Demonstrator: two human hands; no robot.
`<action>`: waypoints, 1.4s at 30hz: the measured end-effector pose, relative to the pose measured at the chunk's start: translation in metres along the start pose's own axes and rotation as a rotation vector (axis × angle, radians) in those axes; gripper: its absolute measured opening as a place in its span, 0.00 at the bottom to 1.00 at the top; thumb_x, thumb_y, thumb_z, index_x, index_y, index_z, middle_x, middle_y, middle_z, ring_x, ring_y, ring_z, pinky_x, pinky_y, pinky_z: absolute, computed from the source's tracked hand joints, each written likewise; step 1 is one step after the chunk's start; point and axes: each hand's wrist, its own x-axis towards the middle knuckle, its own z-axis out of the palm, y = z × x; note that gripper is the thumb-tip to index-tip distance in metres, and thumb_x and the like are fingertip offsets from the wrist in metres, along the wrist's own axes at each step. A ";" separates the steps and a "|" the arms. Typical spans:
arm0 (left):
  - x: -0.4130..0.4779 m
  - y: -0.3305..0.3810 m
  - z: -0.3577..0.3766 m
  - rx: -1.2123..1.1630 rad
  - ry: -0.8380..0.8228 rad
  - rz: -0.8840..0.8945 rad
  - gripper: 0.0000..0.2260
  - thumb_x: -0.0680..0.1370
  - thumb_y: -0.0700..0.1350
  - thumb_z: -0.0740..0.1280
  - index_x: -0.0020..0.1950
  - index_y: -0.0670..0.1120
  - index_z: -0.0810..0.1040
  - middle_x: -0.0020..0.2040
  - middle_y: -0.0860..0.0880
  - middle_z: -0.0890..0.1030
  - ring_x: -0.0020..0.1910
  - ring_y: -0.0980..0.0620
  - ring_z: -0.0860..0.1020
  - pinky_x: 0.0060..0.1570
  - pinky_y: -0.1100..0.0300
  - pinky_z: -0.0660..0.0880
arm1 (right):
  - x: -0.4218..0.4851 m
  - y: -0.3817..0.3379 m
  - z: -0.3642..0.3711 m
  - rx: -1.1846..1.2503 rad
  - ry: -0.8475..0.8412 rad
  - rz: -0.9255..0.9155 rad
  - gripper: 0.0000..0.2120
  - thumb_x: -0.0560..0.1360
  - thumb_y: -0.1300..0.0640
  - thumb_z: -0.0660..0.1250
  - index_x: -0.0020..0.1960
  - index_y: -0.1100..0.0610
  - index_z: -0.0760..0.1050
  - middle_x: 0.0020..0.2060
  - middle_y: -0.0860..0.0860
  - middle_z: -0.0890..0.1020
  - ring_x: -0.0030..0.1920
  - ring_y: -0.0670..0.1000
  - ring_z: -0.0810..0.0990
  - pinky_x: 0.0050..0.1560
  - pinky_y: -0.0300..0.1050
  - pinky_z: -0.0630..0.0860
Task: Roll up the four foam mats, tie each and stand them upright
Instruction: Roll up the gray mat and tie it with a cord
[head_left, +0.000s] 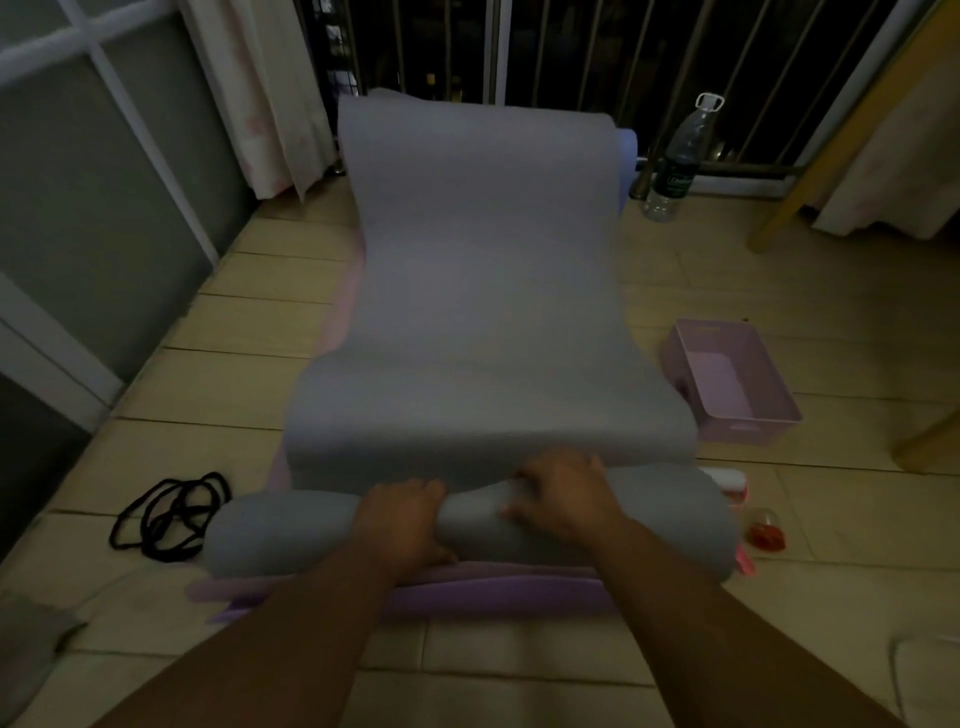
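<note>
Grey foam mat: smooth matte sheet running from the upper centre of the frame to the lower centre. Its near end is wound into a thick, soft cylinder lying crosswise, and the unrolled length lies in shallow waves.
Left hand: on the cylinder just left of its middle, fingers curled round the foam, grasping it.
Right hand: on top of the cylinder just right of its middle, fingers curled over the far side, grasping it.
Purple mats: flat foam layers beneath the grey one, their edges showing below the cylinder.
Black cords: thin loops in a loose heap at lower left, just beside the cylinder's left end.
Pink basket: rectangular plastic with slotted walls, right of centre, near the grey sheet's edge.
Bottle: clear plastic with a dark green label, upright at upper right.
Floor: pale rectangular tiles with dark joints.
</note>
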 end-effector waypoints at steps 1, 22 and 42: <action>0.002 0.000 -0.003 0.006 0.008 -0.009 0.28 0.65 0.66 0.72 0.58 0.53 0.72 0.60 0.50 0.79 0.59 0.48 0.77 0.56 0.55 0.72 | -0.002 -0.004 0.003 -0.058 -0.042 -0.046 0.31 0.68 0.33 0.69 0.67 0.45 0.72 0.65 0.50 0.76 0.67 0.54 0.71 0.67 0.51 0.60; 0.019 0.016 -0.007 -0.254 -0.283 0.006 0.21 0.69 0.57 0.73 0.58 0.49 0.80 0.56 0.46 0.82 0.54 0.45 0.81 0.51 0.56 0.77 | -0.006 -0.024 0.028 -0.124 -0.083 -0.117 0.37 0.62 0.38 0.76 0.66 0.46 0.66 0.62 0.51 0.78 0.62 0.55 0.76 0.61 0.50 0.67; 0.027 0.005 -0.008 -0.272 -0.367 -0.027 0.22 0.67 0.50 0.74 0.59 0.45 0.79 0.55 0.44 0.82 0.51 0.45 0.81 0.47 0.56 0.78 | 0.005 -0.027 0.023 -0.164 -0.051 -0.144 0.33 0.65 0.41 0.74 0.67 0.47 0.68 0.61 0.52 0.77 0.62 0.57 0.76 0.62 0.51 0.67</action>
